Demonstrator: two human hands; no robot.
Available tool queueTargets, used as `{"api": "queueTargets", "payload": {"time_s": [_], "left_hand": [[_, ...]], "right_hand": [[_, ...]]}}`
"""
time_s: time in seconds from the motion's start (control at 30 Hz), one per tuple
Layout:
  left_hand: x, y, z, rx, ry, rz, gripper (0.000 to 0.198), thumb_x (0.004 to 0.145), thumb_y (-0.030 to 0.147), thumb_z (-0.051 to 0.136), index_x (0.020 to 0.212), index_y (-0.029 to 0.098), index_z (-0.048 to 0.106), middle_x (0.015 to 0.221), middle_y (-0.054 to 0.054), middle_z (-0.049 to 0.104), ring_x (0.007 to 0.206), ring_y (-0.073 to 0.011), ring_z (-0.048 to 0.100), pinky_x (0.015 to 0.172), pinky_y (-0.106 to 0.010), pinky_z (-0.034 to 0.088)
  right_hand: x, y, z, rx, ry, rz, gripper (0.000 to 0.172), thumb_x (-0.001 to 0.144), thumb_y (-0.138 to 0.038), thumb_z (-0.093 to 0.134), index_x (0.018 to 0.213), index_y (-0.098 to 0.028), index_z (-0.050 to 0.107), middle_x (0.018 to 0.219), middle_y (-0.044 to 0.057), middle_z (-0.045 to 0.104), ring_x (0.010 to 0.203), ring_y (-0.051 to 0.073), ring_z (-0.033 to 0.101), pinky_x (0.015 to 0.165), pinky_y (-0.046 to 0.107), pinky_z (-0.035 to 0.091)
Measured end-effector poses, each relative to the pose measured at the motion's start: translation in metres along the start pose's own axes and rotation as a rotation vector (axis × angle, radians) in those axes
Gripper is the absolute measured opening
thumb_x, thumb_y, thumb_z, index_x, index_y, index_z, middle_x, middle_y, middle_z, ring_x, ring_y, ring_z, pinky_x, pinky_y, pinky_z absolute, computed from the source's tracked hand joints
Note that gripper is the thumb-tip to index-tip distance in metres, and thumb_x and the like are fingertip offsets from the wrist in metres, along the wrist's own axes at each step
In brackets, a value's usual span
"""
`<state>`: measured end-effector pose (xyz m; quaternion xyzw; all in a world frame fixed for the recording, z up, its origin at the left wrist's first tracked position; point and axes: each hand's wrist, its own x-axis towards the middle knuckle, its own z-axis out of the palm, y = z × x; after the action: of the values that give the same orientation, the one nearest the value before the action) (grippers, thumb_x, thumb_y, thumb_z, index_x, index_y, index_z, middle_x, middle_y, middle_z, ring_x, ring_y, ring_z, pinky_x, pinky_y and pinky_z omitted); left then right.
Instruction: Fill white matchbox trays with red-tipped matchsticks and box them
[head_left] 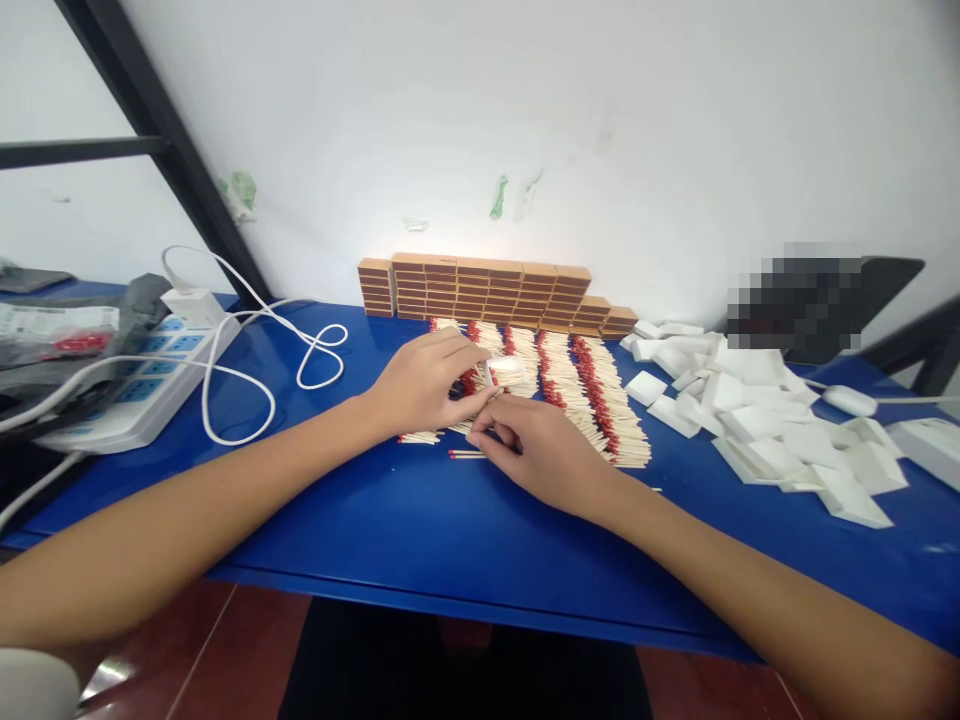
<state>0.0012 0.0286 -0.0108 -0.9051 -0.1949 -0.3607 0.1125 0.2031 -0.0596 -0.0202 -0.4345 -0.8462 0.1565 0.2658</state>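
Observation:
My left hand (431,380) is closed on a small white matchbox tray (508,370), with pale matchsticks visible inside it. Just below the tray, my right hand (536,445) has its fingers curled into a pinch; whatever they hold, if anything, is hidden. Behind and around both hands lie long rows of loose red-headed matches (619,415), partly covered by the hands. A few single matches (466,455) rest on the blue tabletop (420,520) beside my right fingertips.
Stacked matchboxes (491,290) line the wall behind the matches. A heap of white matchbox trays (780,410) spreads to the right, near a dark tablet-like object (855,305). At left are a power strip (142,380), looping white cables (274,400) and plastic bags (67,335).

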Motion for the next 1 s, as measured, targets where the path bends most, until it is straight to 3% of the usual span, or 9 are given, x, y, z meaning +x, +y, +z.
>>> {"api": "queueTargets", "payload": {"time_s": [0.2, 0.43, 0.67, 0.9, 1.0], "left_hand": [[0.001, -0.003, -0.001, 0.025, 0.038, -0.033, 0.030, 0.097, 0.040, 0.065, 0.110, 0.013, 0.070, 0.096, -0.011, 0.077, 0.090, -0.0252, 0.070, 0.082, -0.040, 0.058], [0.001, 0.000, -0.002, 0.033, 0.045, -0.019, 0.030, 0.096, 0.040, 0.065, 0.109, 0.013, 0.069, 0.095, -0.011, 0.077, 0.090, -0.0253, 0.071, 0.083, -0.040, 0.059], [0.001, 0.000, -0.001, 0.030, 0.062, -0.001, 0.030, 0.097, 0.039, 0.066, 0.110, 0.012, 0.069, 0.093, -0.010, 0.077, 0.087, -0.0245, 0.071, 0.082, -0.039, 0.059], [0.001, -0.001, 0.000, 0.032, 0.064, 0.003, 0.031, 0.097, 0.039, 0.067, 0.110, 0.012, 0.069, 0.093, -0.010, 0.076, 0.087, -0.0243, 0.071, 0.080, -0.038, 0.059], [0.001, -0.001, 0.000, 0.038, 0.056, 0.003, 0.030, 0.097, 0.039, 0.067, 0.111, 0.012, 0.069, 0.095, -0.010, 0.077, 0.089, -0.0244, 0.071, 0.080, -0.038, 0.058]], "right_hand": [[0.007, 0.001, 0.006, -0.019, 0.018, 0.058, 0.010, 0.095, -0.018, 0.064, 0.085, -0.020, 0.065, 0.069, -0.003, 0.055, 0.060, 0.013, 0.048, 0.062, 0.027, 0.036], [0.005, 0.003, -0.006, -0.019, -0.013, 0.070, 0.011, 0.097, -0.019, 0.063, 0.086, -0.020, 0.063, 0.069, -0.004, 0.054, 0.062, 0.014, 0.049, 0.062, 0.027, 0.036], [-0.001, -0.001, -0.018, 0.016, -0.153, 0.021, 0.010, 0.099, -0.018, 0.061, 0.091, -0.020, 0.066, 0.076, -0.002, 0.057, 0.067, 0.014, 0.051, 0.064, 0.027, 0.039], [-0.004, -0.003, -0.015, 0.058, -0.157, 0.011, 0.009, 0.101, -0.030, 0.066, 0.097, -0.021, 0.067, 0.079, -0.001, 0.058, 0.072, 0.015, 0.054, 0.067, 0.028, 0.041], [-0.004, -0.004, -0.013, 0.053, -0.198, 0.007, 0.010, 0.102, -0.027, 0.064, 0.094, -0.021, 0.065, 0.082, -0.001, 0.060, 0.074, 0.015, 0.055, 0.068, 0.028, 0.041]]}}
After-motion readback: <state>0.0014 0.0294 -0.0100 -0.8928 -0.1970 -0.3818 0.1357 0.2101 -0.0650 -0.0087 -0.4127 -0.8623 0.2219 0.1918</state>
